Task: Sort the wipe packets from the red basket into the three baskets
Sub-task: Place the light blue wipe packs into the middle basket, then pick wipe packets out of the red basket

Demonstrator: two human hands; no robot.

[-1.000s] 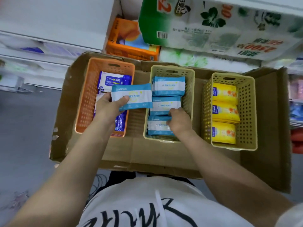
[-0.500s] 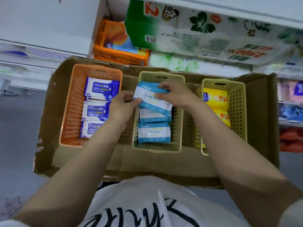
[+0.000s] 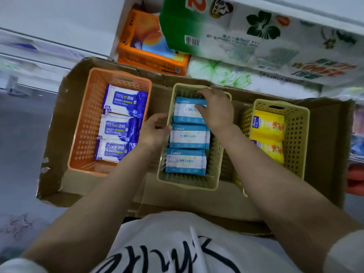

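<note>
Three baskets stand side by side in a cardboard box (image 3: 98, 186). The orange basket (image 3: 82, 123) on the left holds three purple-and-white alcohol wipe packets (image 3: 122, 99). Three light-blue packets lie in a row in the middle beige basket (image 3: 187, 184). My right hand (image 3: 216, 109) holds the far light-blue packet (image 3: 185, 113), with fingers over its far edge and the thumb on top. My left hand (image 3: 155, 131) hovers at this basket's left rim, loosely curled and holding nothing. The yellow basket (image 3: 295, 134) on the right holds yellow packets (image 3: 267, 125). No red basket is in view.
Behind the box is a shelf with an orange pack (image 3: 145, 46) and large green-and-white tissue packs (image 3: 256, 36). Grey floor lies to the left. The box's raised flaps border the baskets on the left and right.
The light-blue packet went from my left hand over to the middle basket and now lies at its far end. My left hand let go and drew back to the rim.
</note>
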